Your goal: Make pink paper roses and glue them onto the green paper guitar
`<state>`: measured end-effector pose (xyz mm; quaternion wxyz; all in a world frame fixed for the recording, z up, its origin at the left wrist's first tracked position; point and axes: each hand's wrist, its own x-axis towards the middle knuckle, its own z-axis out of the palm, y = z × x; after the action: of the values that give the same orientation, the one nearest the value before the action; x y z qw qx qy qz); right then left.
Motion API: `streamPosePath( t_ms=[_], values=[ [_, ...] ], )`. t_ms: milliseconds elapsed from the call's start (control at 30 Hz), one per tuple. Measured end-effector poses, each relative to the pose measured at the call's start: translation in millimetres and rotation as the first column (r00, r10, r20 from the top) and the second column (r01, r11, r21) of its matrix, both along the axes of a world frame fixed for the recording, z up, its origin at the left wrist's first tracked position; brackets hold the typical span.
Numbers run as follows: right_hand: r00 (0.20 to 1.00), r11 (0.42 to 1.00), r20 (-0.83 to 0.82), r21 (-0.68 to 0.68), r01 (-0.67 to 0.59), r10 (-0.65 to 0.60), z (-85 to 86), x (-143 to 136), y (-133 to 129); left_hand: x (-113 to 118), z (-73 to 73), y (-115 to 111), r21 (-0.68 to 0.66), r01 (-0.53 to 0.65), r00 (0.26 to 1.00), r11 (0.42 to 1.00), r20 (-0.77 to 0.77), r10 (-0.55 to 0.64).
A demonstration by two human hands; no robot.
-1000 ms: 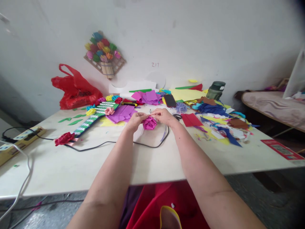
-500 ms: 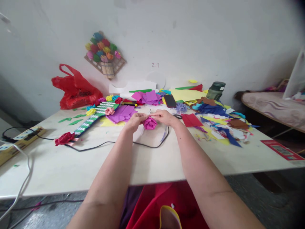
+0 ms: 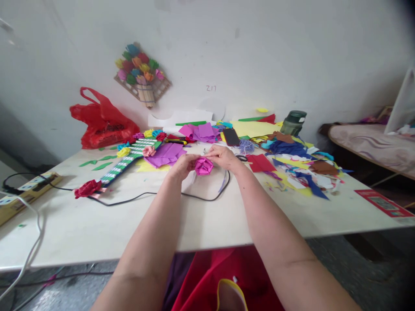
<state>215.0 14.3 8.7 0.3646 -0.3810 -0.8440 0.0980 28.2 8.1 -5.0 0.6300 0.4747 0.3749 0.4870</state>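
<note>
A magenta paper flower [image 3: 204,166] is held just above the table between my two hands. My left hand [image 3: 186,166] is closed on its left side, the fingertips at the petals. On the far right edge of the flower, my right hand [image 3: 221,156] has its thumb and fingers pinched together. Whether those fingers grip the paper itself or something thin beside it I cannot tell. Beyond the left hand lie purple paper sheets [image 3: 166,154]. A red paper piece [image 3: 261,163] lies to the right of my right hand.
A green-and-white striped panel [image 3: 125,166] with paper flowers lies on the left. A black cable [image 3: 207,199] crosses the table [image 3: 214,229]. Paper scraps [image 3: 304,166], a phone [image 3: 231,137] and a bottle [image 3: 293,123] are at the right and back. A red bag [image 3: 103,121] stands back left.
The flower has tipped slightly, so its folded front shows more. My right hand has shifted a little up and left along its edge; the left hand stays nearly in place.
</note>
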Motion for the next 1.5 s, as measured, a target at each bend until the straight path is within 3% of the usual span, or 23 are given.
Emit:
streamPosePath(
  t_ms=[300, 600, 900, 1200, 1500],
  values=[
    [1.000, 0.998, 0.014, 0.060, 0.025, -0.026, 0.9, -0.7, -0.6, 2.1, 3.9, -3.5, -0.014, -0.017, 1.000, 1.000, -0.007, 0.017],
    [0.994, 0.996, 0.060, 0.023, 0.088, -0.089, 5.8, -4.3, -6.9, 0.1, 3.5, -3.7, 0.094, -0.065, 0.997, 0.993, -0.044, 0.069],
    [0.995, 0.998, 0.083, -0.022, 0.053, -0.051, 5.9, 0.5, -8.5, -4.0, 0.3, -0.2, 0.150, 0.031, 0.995, 0.988, -0.098, -0.016],
    [0.988, 0.977, 0.157, -0.205, 0.050, -0.017, 13.1, 7.2, -13.4, -5.6, -1.1, 0.8, 0.209, 0.121, 0.980, 0.970, -0.179, -0.084],
    [0.983, 0.998, 0.182, -0.063, 0.010, 0.002, 11.6, 7.1, -11.1, -3.7, 1.0, -0.3, 0.236, 0.086, 0.986, 0.968, -0.161, -0.048]
  ],
)
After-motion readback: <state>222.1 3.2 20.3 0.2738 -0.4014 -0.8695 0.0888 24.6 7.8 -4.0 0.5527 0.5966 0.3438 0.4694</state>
